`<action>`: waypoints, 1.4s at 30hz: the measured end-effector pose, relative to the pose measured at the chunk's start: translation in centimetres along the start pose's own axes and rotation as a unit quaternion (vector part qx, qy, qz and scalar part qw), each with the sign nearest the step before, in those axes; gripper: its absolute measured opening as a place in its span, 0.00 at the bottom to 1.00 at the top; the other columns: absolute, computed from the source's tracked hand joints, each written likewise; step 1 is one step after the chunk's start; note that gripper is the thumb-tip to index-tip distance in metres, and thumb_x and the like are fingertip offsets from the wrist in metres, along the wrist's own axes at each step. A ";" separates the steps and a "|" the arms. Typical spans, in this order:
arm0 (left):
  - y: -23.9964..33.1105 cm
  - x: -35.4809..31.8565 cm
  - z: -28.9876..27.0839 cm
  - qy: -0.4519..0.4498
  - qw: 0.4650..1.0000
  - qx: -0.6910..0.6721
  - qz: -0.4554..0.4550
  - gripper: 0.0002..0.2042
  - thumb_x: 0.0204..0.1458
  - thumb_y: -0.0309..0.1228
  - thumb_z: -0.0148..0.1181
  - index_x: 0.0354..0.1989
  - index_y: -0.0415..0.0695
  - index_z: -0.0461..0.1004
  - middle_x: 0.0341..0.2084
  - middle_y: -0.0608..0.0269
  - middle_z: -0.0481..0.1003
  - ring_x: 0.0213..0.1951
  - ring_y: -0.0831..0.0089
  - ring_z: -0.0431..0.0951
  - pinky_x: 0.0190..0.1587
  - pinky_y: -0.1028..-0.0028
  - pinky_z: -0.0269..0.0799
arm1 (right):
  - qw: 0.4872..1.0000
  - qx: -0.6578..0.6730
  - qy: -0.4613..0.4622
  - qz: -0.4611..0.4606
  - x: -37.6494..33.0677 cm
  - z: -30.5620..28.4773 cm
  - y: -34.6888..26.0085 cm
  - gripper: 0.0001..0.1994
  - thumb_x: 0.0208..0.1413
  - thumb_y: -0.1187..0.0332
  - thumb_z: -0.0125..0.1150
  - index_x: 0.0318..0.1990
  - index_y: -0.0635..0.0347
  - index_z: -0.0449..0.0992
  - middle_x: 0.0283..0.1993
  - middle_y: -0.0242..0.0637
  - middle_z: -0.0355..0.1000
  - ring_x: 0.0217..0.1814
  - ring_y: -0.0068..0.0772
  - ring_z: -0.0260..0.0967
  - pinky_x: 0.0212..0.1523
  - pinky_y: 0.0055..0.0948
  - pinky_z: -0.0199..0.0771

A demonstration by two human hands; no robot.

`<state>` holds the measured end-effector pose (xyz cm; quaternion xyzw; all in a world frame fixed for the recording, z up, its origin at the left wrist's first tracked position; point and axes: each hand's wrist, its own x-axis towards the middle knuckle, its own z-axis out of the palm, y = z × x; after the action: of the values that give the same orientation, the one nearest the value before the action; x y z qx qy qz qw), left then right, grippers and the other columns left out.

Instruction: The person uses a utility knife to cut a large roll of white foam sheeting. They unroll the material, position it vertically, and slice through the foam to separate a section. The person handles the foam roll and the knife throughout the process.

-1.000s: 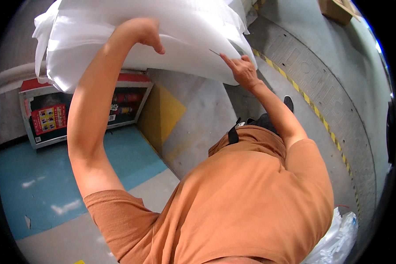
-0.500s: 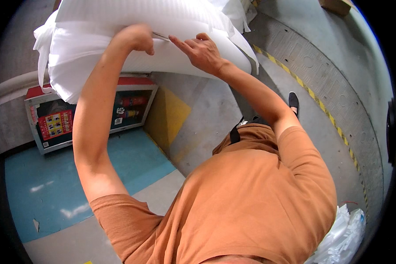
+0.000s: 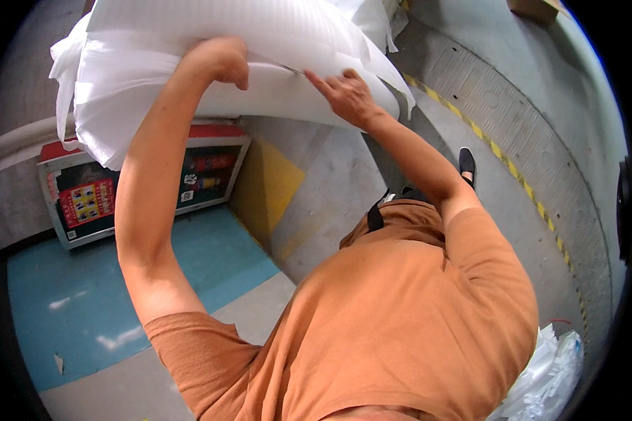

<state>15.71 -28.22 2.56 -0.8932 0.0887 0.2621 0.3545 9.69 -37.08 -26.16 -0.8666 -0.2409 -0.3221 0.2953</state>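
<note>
A large roll of white foam sheet (image 3: 274, 91) lies across the top of the head view, with loose flaps hanging at both ends. On its left part, my left hand (image 3: 222, 59) is closed on the foam sheet; the fingertips are partly hidden. Farther right along the roll is my right hand (image 3: 350, 98), its index finger stretched along a thin blade (image 3: 293, 69) and the other fingers curled. The blade points left toward my left hand, along a line in the foam. Its handle is hidden in my right hand.
Below the roll at left stands a red-topped glass-fronted cabinet (image 3: 232, 175) with red fire equipment inside. A yellow-and-black floor stripe (image 3: 498, 147) curves down the right. Crumpled clear plastic (image 3: 551, 372) lies at lower right; a cardboard box (image 3: 534, 10) stands at upper right.
My right hand has moved right and slightly down along the roll, with the blade in it. My left hand has stayed nearly in place on the foam.
</note>
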 end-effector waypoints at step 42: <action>12.2 -1.9 8.6 0.194 0.892 0.121 -0.390 0.18 0.34 0.35 0.66 0.38 0.49 0.82 0.39 0.55 0.79 0.42 0.58 0.78 0.50 0.59 0.69 | 0.920 0.047 0.287 -0.262 1.5 3.6 2.4 0.18 0.61 0.73 0.50 0.59 0.57 0.67 0.28 0.42 0.78 0.21 0.29 0.73 0.45 0.33 0.67</action>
<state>6.47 -31.35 -8.85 -0.8392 -0.1687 -0.0890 0.5093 13.70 -36.01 -28.17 -0.6278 -0.3789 -0.6114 0.2974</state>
